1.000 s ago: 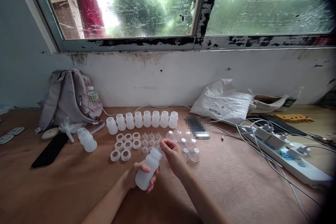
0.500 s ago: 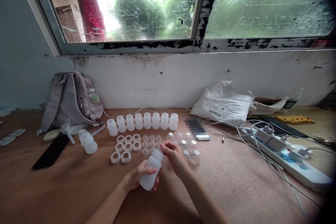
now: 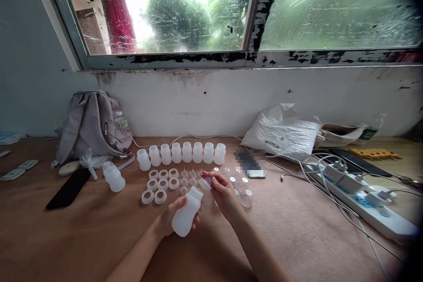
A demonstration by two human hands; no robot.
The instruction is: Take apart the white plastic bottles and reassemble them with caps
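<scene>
A frosted white baby bottle leans to the right, its open neck turned up. My left hand is wrapped round its body. Just above and right of the neck, my right hand pinches a small translucent bottle part, apart from the bottle; it looks like a silicone nipple, partly hidden by the fingers. Beyond the bottle lie clear nipples in rows, with white collar rings to their left. Clear domed caps sit behind and right of my right hand, some covered by it.
Several frosted bottles stand in a row at the back. One capped bottle leans at the left, near a black pouch and a grey backpack. A silver mailer bag and a cabled power strip are at the right.
My right hand has come away from the bottle's neck, and a small translucent part now shows in its fingers. The bottle has shifted slightly left and down in my left hand.
</scene>
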